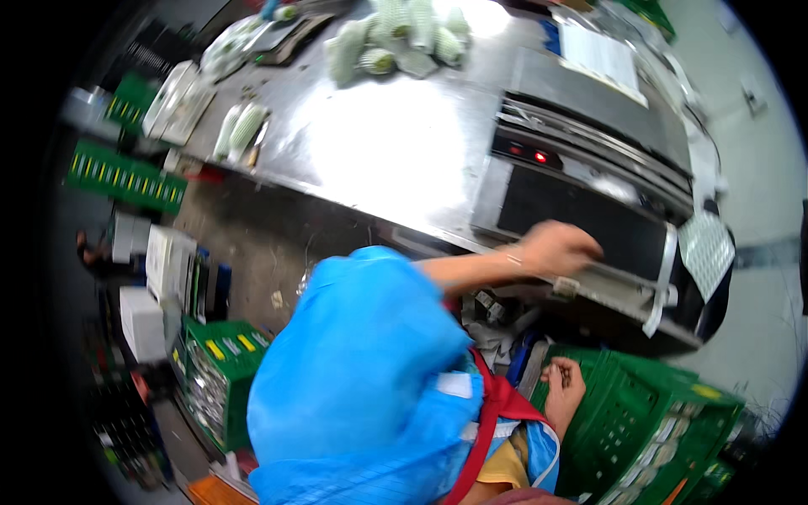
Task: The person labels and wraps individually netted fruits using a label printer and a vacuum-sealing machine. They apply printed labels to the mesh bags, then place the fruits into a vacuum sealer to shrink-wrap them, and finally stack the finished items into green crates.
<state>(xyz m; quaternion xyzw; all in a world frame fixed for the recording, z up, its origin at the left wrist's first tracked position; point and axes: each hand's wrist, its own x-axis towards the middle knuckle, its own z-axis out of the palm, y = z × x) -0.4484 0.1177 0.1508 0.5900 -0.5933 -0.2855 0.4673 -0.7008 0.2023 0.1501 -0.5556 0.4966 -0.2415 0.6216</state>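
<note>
Reaching across the body, the left hand (557, 247) lies on the front edge of the black belt (581, 210) of a steel conveyor machine (589, 109) at the right end of the counter (396, 151). Motion blur smears the fingers. They look curled over the belt's lip, but I cannot tell whether this grip is closed on anything.

The right hand (564, 389) rests lower down on the rim of a green plastic crate (648, 421) below the machine. Its palm is turned up, its fingers are loose, and it holds nothing.

Judgement: the step in hand appears to be work at the belt's near end, with the crate standing ready beneath it. A next move would call for a steady reach and fingers kept clear of the belt's edge, since a red lamp (540, 156) on the panel suggests the machine is powered.

Condition of the belt: matt black, flat and bare where visible, with a steel frame around it and a white strap at its right end.

Also noted:
- Fruit in white foam netting (396, 34) is heaped at the far side of the counter, well apart from both hands.
- A second green crate (223, 362) and white cartons (164, 261) stand on the floor to the left.
- A blue garment (362, 370) with a red strap (497, 404) fills the foreground.
</note>
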